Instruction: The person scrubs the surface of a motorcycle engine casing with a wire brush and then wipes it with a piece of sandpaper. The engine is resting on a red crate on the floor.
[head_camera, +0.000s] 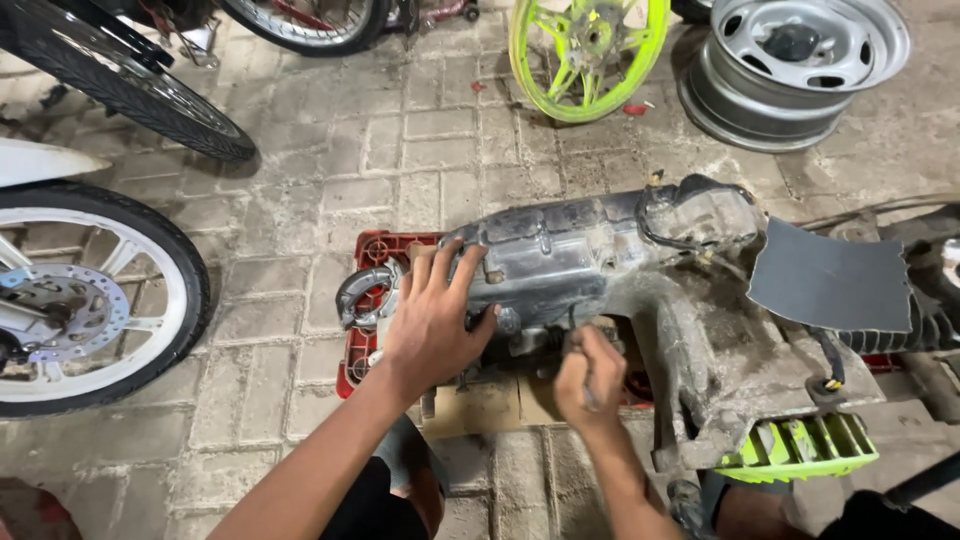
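Head view, looking down at a paved brick floor (330, 150). At far left stands a motorcycle wheel (70, 300) with white spokes and a brake disc; a second tyre (150, 95) crosses the upper left corner. Left of centre, a red plastic crate (358, 345) sits on the floor and carries the near end of a grimy metal engine casing (560, 260), which runs rightward from the crate's left edge to a black hose loop (660, 215). The left hand (435, 320) lies flat on the casing's left end, fingers (455, 265) spread apart and pressing, not clamped. The right hand (585, 375) is closed around a thin tool under the casing's lower edge; the tool tip is hidden. Cardboard (500, 400) lies beneath. Further right: a grey flap (830, 280), a lime-green finned part (800, 445); above, a lime-green wheel (585, 55) and a silver steel rim (790, 70). The casing looks heavy, rigid and probably greasy, so slippery; its ribbed edges and bosses appear the surest places to take hold, rather than the hose.
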